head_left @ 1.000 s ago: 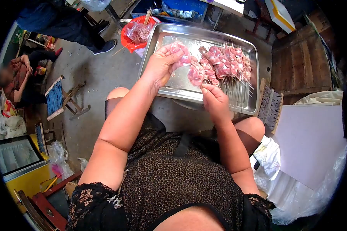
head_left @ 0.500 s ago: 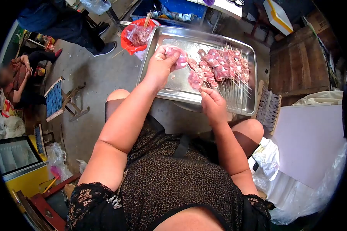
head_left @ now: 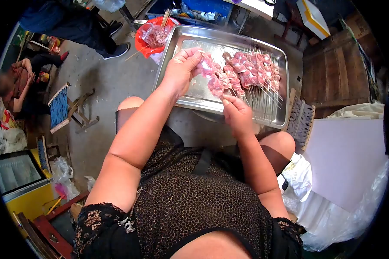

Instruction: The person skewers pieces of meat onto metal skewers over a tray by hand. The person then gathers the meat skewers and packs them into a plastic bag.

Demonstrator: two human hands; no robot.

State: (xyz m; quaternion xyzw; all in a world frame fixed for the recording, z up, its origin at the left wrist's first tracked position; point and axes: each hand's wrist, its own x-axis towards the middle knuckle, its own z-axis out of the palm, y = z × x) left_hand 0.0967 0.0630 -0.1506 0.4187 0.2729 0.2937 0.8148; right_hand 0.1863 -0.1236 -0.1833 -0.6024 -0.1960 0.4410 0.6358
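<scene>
Two closed pinches: my left hand (head_left: pixel 181 71) holds sliced meat (head_left: pixel 206 65), my right hand (head_left: pixel 238 114) a loaded skewer (head_left: pixel 215 86); I should keep both aligned.

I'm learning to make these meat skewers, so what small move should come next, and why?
Probably ease the slice in the left hand down toward the right hand. The left hand pinches it just above the meat on the skewer, whose near end the right hand grips. Whether the tip already pierces the slice is hard to see.
</scene>
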